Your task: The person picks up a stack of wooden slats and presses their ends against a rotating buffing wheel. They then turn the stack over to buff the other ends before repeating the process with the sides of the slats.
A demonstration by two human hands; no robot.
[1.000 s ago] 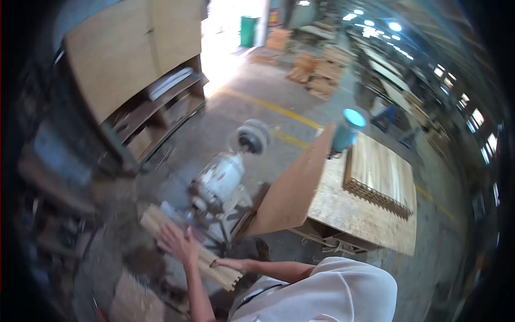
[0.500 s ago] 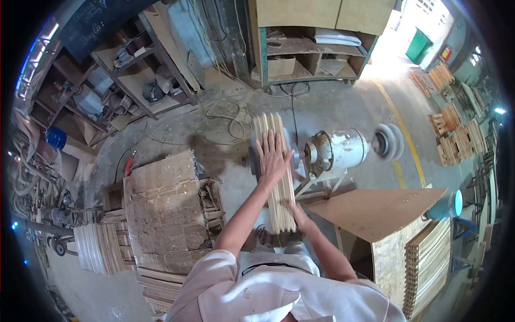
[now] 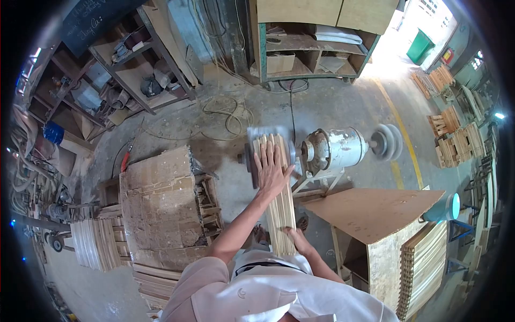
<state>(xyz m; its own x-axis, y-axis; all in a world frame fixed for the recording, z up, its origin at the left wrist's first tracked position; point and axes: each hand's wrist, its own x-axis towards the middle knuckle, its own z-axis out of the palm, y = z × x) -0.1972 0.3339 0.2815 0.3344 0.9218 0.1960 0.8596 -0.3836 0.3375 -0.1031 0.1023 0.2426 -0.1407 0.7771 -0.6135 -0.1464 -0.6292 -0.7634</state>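
Several long, pale wooden strips [image 3: 282, 222] lie side by side as one bundle, pointing away from my body. My left hand [image 3: 273, 174] rests flat on top of them near the far end, fingers stretched out and thumb at the right edge. Close to my waist, my right hand [image 3: 298, 240] grips the bundle's right edge, thumb on top and the other fingers partly hidden. Beneath the far end is a motion-blurred spinning wheel [image 3: 268, 130], mostly covered by the strips. A worn white motor [image 3: 340, 148] stands to its right.
Another blurred wheel [image 3: 387, 143] spins at the motor's far right. At left stands a cardboard-covered stack [image 3: 158, 209]; at right, a brown board [image 3: 375, 212] and stacked wavy wooden strips [image 3: 424, 268]. A hose [image 3: 233, 115] lies on the floor before shelves [image 3: 316, 51].
The wooden strips have moved toward my body, uncovering more of the spinning wheel at the far end. My right hand has come nearer with them; my left hand stays flat, slightly nearer.
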